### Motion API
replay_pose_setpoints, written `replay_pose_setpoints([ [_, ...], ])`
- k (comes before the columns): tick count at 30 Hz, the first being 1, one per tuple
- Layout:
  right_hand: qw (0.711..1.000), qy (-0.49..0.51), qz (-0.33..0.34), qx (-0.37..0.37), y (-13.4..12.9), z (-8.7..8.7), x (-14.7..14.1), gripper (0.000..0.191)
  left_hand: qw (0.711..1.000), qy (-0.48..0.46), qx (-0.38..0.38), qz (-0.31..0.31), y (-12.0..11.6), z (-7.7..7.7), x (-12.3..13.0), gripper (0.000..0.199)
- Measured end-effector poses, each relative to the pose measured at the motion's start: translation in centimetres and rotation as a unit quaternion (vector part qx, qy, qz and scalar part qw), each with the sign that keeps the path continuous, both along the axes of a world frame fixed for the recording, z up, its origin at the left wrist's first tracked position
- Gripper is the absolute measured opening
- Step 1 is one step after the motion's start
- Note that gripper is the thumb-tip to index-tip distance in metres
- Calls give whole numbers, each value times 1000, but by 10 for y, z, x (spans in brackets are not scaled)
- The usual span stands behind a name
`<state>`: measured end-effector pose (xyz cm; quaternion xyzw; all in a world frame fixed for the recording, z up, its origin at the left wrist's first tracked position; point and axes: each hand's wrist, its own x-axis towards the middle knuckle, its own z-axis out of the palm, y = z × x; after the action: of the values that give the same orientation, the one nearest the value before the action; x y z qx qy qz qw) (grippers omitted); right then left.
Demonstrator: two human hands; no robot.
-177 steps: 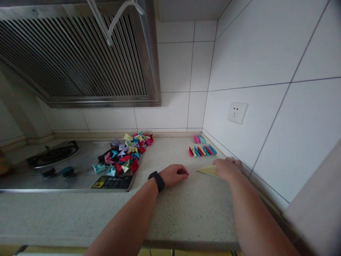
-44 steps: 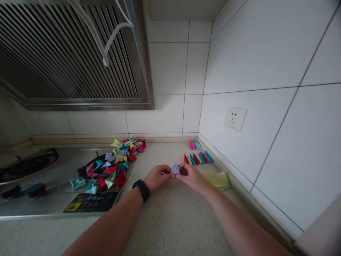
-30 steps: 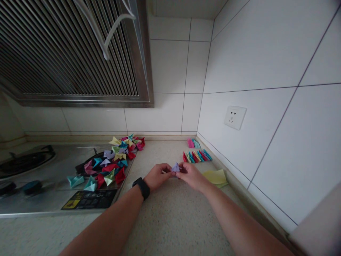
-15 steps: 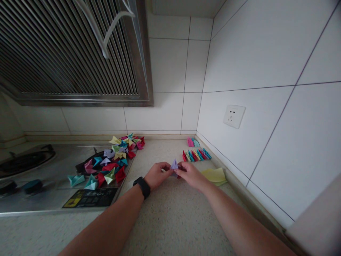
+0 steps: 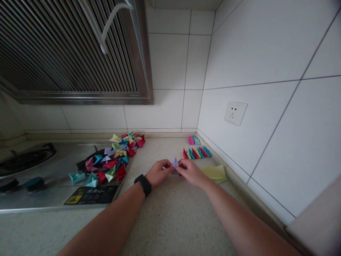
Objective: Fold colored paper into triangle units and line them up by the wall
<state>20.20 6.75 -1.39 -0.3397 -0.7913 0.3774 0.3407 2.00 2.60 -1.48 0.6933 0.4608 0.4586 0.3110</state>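
Observation:
Between both hands is a small purple origami boat (image 5: pixel 174 163), its pointed peak facing up. My left hand (image 5: pixel 159 172) pinches its left side, thumb and fingers closed. My right hand (image 5: pixel 192 172) pinches the opposite side in the same way. The fingers cover much of the folded paper's lower part. Just right of my right hand lies yellow paper (image 5: pixel 215 173), flat on the counter. Behind the hands stands a row of folded paper pieces (image 5: pixel 197 153) in red, yellow, green and blue.
Many colourful folded paper boats (image 5: pixel 113 161) are heaped over the right burner of the gas stove (image 5: pixel 50 197). Pink and teal folded pieces (image 5: pixel 193 140) lie in the back corner. A range hood (image 5: pixel 80 96) overhangs the stove. A socket (image 5: pixel 236 113) is on the right wall.
The view has tipped slightly downward. Both hands keep their pinch on the purple paper, with only slight finger movement.

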Motion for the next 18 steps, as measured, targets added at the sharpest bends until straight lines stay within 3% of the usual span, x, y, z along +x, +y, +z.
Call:
replay_pose_setpoints([
  [8, 1000, -17, 9, 21, -4, 2, 1, 18, 1000, 21, 2, -2, 0, 0, 0, 29],
  [18, 1000, -4, 6, -26, -2, -4, -1, 23, 998, 63, 4, 13, -2, 6, 1, 31],
])
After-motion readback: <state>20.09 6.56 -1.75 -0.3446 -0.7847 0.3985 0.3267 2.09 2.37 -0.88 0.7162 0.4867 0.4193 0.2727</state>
